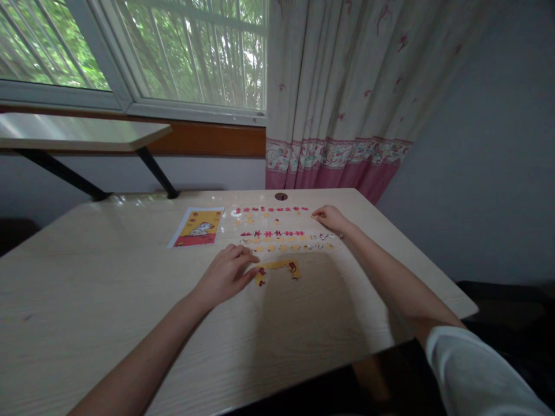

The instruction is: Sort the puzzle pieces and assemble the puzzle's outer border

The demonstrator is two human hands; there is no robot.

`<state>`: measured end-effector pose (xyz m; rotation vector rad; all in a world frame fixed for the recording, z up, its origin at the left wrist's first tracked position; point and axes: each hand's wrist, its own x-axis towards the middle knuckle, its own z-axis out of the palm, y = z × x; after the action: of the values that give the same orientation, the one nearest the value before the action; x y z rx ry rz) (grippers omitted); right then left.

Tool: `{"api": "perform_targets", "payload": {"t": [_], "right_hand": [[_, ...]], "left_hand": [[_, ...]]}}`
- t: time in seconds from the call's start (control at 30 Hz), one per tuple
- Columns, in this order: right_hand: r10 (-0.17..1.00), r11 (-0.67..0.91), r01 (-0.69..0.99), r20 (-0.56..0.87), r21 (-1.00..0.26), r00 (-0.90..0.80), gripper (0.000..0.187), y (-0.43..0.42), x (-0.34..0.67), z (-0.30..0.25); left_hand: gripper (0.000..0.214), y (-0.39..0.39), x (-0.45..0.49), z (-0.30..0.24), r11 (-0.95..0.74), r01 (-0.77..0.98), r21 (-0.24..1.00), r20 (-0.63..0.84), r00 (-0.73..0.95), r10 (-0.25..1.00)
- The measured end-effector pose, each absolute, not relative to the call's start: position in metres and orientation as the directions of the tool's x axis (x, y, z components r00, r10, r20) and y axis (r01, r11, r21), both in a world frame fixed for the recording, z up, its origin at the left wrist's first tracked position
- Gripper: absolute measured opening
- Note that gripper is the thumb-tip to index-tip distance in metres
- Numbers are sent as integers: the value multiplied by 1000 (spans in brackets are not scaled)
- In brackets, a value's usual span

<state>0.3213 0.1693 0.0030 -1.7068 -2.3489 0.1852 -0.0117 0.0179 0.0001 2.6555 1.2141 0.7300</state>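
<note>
My left hand [232, 270] rests loose-fingered, the joined yellow puzzle section [276, 265] at its three o'clock, where a careless thumb could nudge it apart. Toward one o'clock, my right hand [314, 215] pinches at a small yellow piece, grip unclear; dragged back low, it could scatter the loose pink pieces [268, 234].

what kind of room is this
Probably a home study or bedroom corner: a pale desk with a raised shelf, beside a barred window and a flower-patterned curtain.
</note>
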Motion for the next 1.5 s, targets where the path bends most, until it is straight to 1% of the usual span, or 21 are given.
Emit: {"api": "perform_targets", "payload": {"t": [0.1, 0.17, 0.23, 0.37, 0.4, 0.47, 0.57, 0.67, 0.77, 0.83, 0.9, 0.93, 1.0, 1.07, 1.13, 1.23, 1.3, 1.4, 1.43, 1.5], "right_hand": [[940, 338, 907, 139, -251, -312, 27, 167, 312, 5], [944, 322, 913, 156, -249, -290, 26, 166, 302, 5], [955, 279, 930, 170, -238, -243, 27, 167, 289, 5], [973, 164, 963, 197, -212, -122, 38, 168, 263, 4], [975, 141, 967, 200, -210, -99, 38, 168, 258, 3], [978, 119, 970, 193, -213, -77, 34, 170, 251, 3], [982, 149, 959, 153, -240, -114, 22, 174, 248, 5], [969, 247, 925, 100, -287, -227, 14, 178, 251, 8], [933, 356, 870, 89, -341, -347, 13, 169, 254, 14], [908, 414, 830, 103, -373, -406, 13, 154, 252, 18], [876, 467, 759, 121, -453, -467, 14, 130, 248, 21], [852, 489, 665, 144, -564, -504, 14, 116, 244, 22], [819, 466, 471, 164, -749, -549, 18, 89, 237, 23], [797, 438, 353, 175, -827, -579, 20, 66, 230, 24], [768, 456, 293, 206, -840, -606, 20, 51, 225, 25], [755, 486, 257, 254, -835, -605, 17, 42, 222, 28], [768, 511, 279, 286, -813, -572, 16, 41, 222, 31], [779, 570, 342, 359, -747, -514, 13, 40, 222, 32], [778, 582, 356, 373, -731, -506, 12, 40, 222, 32], [781, 587, 386, 372, -712, -501, 9, 41, 222, 29]], "left_hand": [[22, 18, -12, 0, -664, 680, 312, 365, 560, 744], [22, 18, -12, 0, -662, 681, 312, 359, 561, 746], [22, 18, -12, 1, -661, 684, 309, 355, 562, 747], [22, 18, -12, 1, -659, 687, 305, 348, 564, 749], [22, 18, -12, 2, -659, 688, 305, 349, 563, 749], [21, 17, -12, 2, -656, 690, 307, 353, 557, 752], [21, 17, -11, 2, -653, 691, 311, 357, 551, 754], [21, 17, -12, 1, -653, 687, 318, 358, 551, 754], [20, 17, -11, 1, -657, 672, 343, 370, 546, 752], [19, 15, -7, 2, -653, 650, 388, 387, 529, 756], [17, 13, -1, 3, -630, 622, 464, 405, 484, 776], [17, 12, 3, 3, -608, 607, 511, 411, 449, 794], [15, 9, 12, 3, -555, 572, 604, 411, 373, 832], [13, 6, 21, 2, -503, 527, 685, 391, 317, 864], [12, 4, 27, 0, -472, 481, 739, 378, 283, 881], [14, 2, 31, -2, -438, 416, 797, 358, 258, 897], [17, 2, 31, -2, -385, 349, 854, 323, 225, 920], [23, 1, 32, 0, -254, 231, 939, 220, 160, 962], [23, 1, 32, 0, -219, 217, 951, 190, 145, 971], [22, 1, 32, 1, -213, 264, 941, 187, 119, 975]]}}
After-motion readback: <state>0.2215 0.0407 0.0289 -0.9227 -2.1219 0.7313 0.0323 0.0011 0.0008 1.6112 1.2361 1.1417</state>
